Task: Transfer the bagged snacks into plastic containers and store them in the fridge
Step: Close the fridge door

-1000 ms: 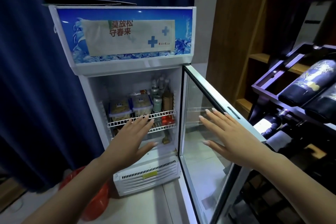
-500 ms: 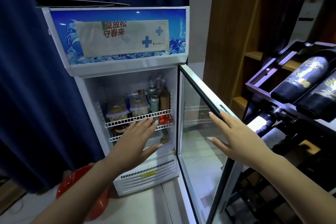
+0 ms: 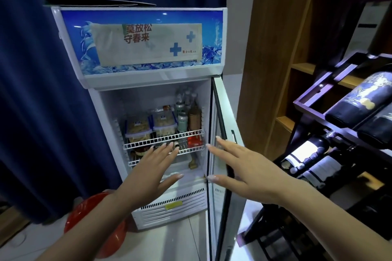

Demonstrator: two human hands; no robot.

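Observation:
A small white display fridge (image 3: 148,79) stands ahead with its glass door (image 3: 220,125) swung nearly edge-on toward me. Two clear plastic containers with blue clips, one on the left (image 3: 137,127) and one beside it (image 3: 164,122), sit filled with snacks on the upper wire shelf (image 3: 163,139). My left hand (image 3: 152,167) hovers flat and empty in front of the shelves, fingers spread. My right hand (image 3: 239,165) is spread flat against the outer side of the door, holding nothing.
Cans and bottles (image 3: 187,116) fill the shelf's right side. A wine rack with dark bottles (image 3: 347,116) crowds the right. A red bin (image 3: 93,216) sits on the floor at the left. Dark blue curtains (image 3: 42,91) hang behind. A wooden shelf unit (image 3: 275,48) stands beyond the door.
The door has swung leftward toward the fridge, pushed along by my right hand. My left hand has stayed in front of the shelves.

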